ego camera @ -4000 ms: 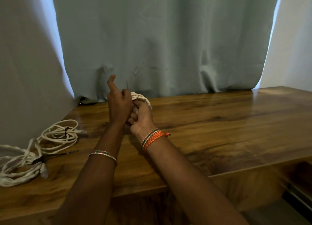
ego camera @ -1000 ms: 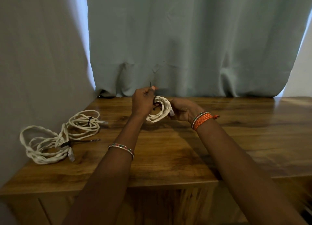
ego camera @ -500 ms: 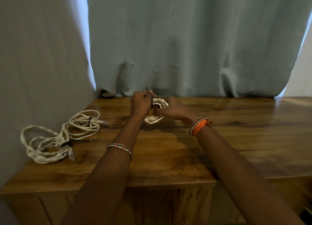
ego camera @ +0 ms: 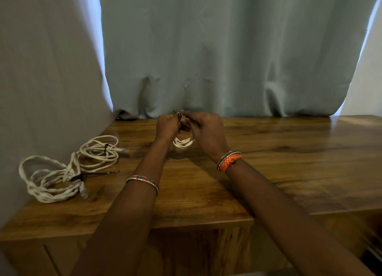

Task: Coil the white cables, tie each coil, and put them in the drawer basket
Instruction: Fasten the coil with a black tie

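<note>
head view: both hands (ego camera: 187, 126) hide most of the small coil (ego camera: 183, 142)

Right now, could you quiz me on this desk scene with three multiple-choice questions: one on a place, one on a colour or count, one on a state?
1. Where do the two tied coils lie?
A. left side of the table
B. right side
C. on the floor

2. What colour is the braided band on the right wrist?
A. blue
B. orange
C. black

3. What is the small coil's state?
A. lying loose
B. held in both hands
C. hanging off the edge

Answers:
1 A: the near coil and far coil rest on the table by the left wall.
2 B: the band is orange.
3 B: the left hand and right hand grip the small coil.
</note>
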A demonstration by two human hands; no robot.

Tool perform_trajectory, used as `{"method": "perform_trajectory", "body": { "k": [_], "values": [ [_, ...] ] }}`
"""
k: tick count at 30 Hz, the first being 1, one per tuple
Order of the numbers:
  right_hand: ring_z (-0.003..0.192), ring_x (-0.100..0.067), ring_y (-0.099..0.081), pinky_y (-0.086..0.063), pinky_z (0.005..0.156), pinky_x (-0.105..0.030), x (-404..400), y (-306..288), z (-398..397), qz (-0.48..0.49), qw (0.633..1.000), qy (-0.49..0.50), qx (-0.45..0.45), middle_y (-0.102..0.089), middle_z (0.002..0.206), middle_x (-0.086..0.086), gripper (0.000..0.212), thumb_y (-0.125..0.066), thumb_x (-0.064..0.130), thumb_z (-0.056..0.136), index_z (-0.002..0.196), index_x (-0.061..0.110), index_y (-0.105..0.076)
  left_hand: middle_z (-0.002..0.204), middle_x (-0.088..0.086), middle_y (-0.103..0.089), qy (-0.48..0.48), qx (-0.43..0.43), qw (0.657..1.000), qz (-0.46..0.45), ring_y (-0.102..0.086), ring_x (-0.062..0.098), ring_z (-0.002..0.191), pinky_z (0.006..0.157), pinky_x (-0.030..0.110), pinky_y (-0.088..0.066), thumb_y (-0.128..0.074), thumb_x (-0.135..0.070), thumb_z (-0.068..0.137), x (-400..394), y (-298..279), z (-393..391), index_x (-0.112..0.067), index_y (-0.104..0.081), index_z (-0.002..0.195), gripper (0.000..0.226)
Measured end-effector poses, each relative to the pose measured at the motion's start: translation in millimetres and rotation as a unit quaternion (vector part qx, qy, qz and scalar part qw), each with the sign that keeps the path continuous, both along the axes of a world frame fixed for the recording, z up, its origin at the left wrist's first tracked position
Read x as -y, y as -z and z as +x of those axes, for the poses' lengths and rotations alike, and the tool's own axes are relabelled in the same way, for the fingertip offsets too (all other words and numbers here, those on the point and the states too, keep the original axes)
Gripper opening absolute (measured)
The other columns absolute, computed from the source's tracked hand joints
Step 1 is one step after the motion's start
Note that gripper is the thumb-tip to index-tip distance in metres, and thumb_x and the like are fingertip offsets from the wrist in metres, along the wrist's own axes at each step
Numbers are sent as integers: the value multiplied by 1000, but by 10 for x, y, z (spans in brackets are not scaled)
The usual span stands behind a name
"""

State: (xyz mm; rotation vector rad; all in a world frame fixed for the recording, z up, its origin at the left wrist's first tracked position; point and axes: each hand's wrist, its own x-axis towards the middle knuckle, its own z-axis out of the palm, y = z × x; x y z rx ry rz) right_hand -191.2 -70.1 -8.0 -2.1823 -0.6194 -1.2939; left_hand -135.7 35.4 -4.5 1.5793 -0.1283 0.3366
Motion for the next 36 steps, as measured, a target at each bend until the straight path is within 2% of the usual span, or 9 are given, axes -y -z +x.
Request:
{"method": "perform_trajectory", "body": {
  "k": [2,6,9,12,18,24,28,33,36],
  "values": [
    [89,-21,-68,-55,77,-32,-28,-17,-13,20,999,-3,41,-74,95,-7,20,-61,8,83,99,8,-73,25,-2,-43,4,-3,1000,-4,-37,8,19,29,17,-26,-44,-2,90,0,-20,-38,-4,-48,53,38],
    [69,-7,-64,-51,61,-17,-133,-95,-167,132,984,-118,3,-70,76,0,12,-61,2,86,90,4,-73,30,-2,-47,-16,78,994,79,-41,5,23,28,16,-30,-46,-17,96,-31,27,-104,-4,-56,57,42],
    [63,-5,-64,-54,59,-22,-239,-46,-284,199,961,-174,-82,-67,69,2,10,-62,4,87,88,5,-73,45,1,-46,-58,101,991,64,-43,8,32,42,20,-35,-47,-24,94,-105,68,-16,-16,-54,54,40],
    [55,-2,-60,-49,53,-16,-291,-36,-372,234,947,-182,-126,-64,62,1,10,-62,5,88,86,6,-72,49,1,-43,-96,137,983,80,-45,21,51,51,36,-36,-44,-35,91,-135,77,30,-19,-44,51,43],
    [52,-6,-60,-51,51,-22,-300,-99,-548,273,937,-182,-120,-65,59,-5,11,-64,4,87,81,5,-73,46,8,-38,-86,184,976,72,-42,24,46,42,45,-38,-40,-46,85,-123,49,44,-22,-42,47,45],
    [54,-10,-62,-57,57,-30,-169,-198,-625,311,921,-193,-130,-65,60,-3,12,-62,5,88,81,10,-71,46,9,-48,-47,174,979,91,-44,21,45,45,40,-40,-48,-30,86,-83,16,-17,-9,-50,51,42],
    [49,-11,-57,-56,57,-30,-11,-333,-544,410,870,-230,-146,-58,61,-4,15,-55,8,94,83,7,-65,33,-5,-36,9,93,995,23,-31,9,28,37,16,-22,-48,-13,90,-75,-46,-124,-12,-44,51,39],
    [41,0,-46,-38,42,-14,-220,-300,-597,430,853,-243,-170,-55,58,-4,15,-54,5,93,85,2,-66,48,6,-36,16,115,993,20,-31,14,37,41,18,-23,-48,-11,88,9,-41,-182,-14,-40,51,37],
    [42,1,-48,-39,44,-13,-355,-167,-688,409,868,-211,-188,-59,57,-3,13,-58,5,91,85,-1,-69,35,-6,-43,77,146,985,49,-39,3,33,37,14,-29,-50,-12,81,-37,18,-224,-15,-43,42,40]
  ]
}}
